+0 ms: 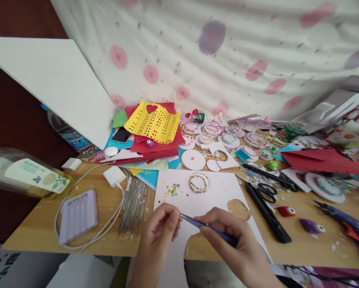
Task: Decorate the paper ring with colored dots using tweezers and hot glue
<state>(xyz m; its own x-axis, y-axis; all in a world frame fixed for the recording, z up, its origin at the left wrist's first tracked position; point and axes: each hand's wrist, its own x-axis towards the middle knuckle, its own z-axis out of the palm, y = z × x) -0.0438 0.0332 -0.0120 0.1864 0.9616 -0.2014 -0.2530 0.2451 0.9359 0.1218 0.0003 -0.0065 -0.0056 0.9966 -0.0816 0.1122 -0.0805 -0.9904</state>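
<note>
Nearest you, your right hand (231, 236) has its thumb and fingers clamped on slender blue-violet metal tweezers (194, 221), their tip meeting your left hand (163, 226), whose thumb and forefinger are pinched together; whatever sits between them is too small to tell. Just beyond your hands, on a cut white paper sheet (218, 188), lie a scatter of tiny green, yellow and red bits (173, 189) and, to its right, a round wire coil dotted with coloured pieces (201, 191). Past the sheet's far edge sits a flat white disc (197, 163); farther back, left of it, a yellow perforated paper sheet (153, 125) lies before the white flowered curtain (179, 52).
</note>
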